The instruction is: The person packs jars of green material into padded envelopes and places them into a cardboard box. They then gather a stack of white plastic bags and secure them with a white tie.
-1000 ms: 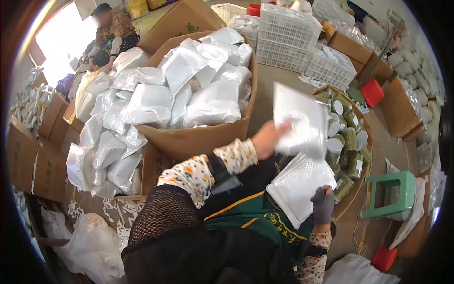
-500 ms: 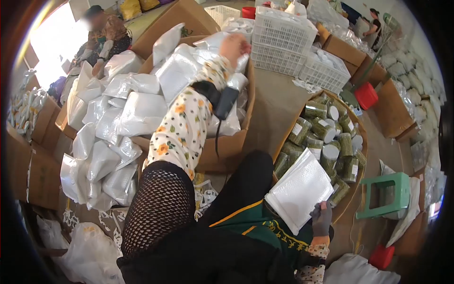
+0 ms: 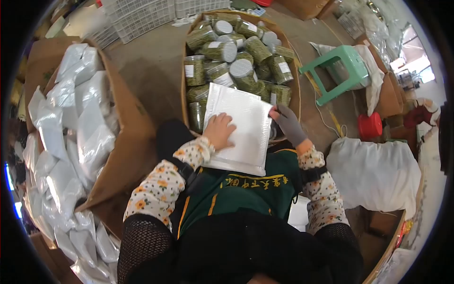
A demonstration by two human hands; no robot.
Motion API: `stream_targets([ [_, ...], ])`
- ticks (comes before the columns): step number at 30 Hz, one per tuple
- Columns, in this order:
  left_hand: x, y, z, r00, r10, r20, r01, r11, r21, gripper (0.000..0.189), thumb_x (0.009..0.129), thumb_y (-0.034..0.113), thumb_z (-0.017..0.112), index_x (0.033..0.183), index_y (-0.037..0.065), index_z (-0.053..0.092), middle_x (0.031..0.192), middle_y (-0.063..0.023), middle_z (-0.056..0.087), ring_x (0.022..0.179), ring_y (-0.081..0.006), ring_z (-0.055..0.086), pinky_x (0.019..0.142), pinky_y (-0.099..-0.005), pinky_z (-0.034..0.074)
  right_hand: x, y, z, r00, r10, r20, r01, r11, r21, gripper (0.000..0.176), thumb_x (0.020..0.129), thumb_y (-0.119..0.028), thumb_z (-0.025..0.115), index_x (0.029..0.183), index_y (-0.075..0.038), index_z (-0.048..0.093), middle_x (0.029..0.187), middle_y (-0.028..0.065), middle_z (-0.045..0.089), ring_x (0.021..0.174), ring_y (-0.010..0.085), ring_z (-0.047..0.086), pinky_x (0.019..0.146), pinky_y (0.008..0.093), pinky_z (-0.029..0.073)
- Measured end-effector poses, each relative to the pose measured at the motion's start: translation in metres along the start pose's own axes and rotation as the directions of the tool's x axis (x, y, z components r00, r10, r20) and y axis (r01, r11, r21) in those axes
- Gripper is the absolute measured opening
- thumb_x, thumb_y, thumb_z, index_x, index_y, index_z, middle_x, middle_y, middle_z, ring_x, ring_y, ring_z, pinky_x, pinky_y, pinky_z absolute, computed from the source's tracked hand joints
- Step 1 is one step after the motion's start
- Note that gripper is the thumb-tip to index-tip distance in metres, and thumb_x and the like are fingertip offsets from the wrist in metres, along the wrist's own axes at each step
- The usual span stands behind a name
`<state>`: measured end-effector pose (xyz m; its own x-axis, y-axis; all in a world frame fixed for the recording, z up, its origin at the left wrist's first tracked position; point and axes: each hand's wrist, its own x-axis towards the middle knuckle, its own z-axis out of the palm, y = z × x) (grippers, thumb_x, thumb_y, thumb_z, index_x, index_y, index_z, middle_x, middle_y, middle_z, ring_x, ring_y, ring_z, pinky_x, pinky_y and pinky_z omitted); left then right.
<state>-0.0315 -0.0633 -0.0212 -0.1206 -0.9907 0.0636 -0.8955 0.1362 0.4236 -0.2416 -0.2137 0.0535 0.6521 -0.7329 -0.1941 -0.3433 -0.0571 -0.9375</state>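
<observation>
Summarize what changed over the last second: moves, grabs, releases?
Left hand let go of the single mailer it had lifted toward the carton of packed bags, then came back and now lies flat on the mailer stack. Right hand still grips that stack's edge; the jar box is unchanged.

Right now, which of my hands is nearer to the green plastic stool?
Right. The gloved right hand sits at the right edge of the white mailer stack, on the side of the stool; the bare left hand lies flat on the stack, farther away.
</observation>
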Motion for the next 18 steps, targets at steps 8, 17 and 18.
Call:
stream_targets([
  [8, -0.023, 0.001, -0.001, 0.996, -0.074, -0.040, 0.070, 0.993, -0.097, 0.060, 0.069, 0.035, 0.073, 0.119, 0.009, 0.053, 0.134, -0.0131, 0.039, 0.133, -0.0328, 0.025, 0.108, -0.0501, 0.020, 0.158, -0.032, 0.056, 0.860, -0.474, 0.189, 0.363, 0.310, -0.879, 0.063, 0.071, -0.023, 0.071, 0.127, -0.014, 0.044, 0.129, 0.0160, 0.043, 0.120, 0.0351, 0.041, 0.095, 0.0438, 0.037],
  [17, -0.044, 0.023, -0.016, 0.972, 0.153, 0.178, -0.142, 0.987, -0.069, 0.054, 0.070, 0.028, 0.071, 0.117, 0.008, 0.054, 0.132, -0.0124, 0.039, 0.132, -0.0304, 0.026, 0.107, -0.0468, 0.023, 0.202, -0.062, 0.069, 0.976, 0.067, 0.208, 0.198, 0.135, -0.971, 0.073, 0.070, -0.033, 0.065, 0.136, -0.022, 0.038, 0.136, 0.0167, 0.037, 0.126, 0.0352, 0.037, 0.095, 0.0470, 0.041],
  [18, -0.046, 0.023, -0.015, 0.976, 0.178, 0.125, -0.177, 0.984, -0.019, 0.051, 0.070, 0.026, 0.071, 0.114, 0.008, 0.055, 0.128, -0.0118, 0.043, 0.128, -0.0297, 0.031, 0.105, -0.0450, 0.027, 0.196, -0.064, 0.057, 0.983, 0.047, 0.179, 0.171, 0.144, -0.975, 0.072, 0.069, -0.032, 0.065, 0.135, -0.021, 0.039, 0.133, 0.0168, 0.040, 0.124, 0.0365, 0.040, 0.095, 0.0467, 0.042],
])
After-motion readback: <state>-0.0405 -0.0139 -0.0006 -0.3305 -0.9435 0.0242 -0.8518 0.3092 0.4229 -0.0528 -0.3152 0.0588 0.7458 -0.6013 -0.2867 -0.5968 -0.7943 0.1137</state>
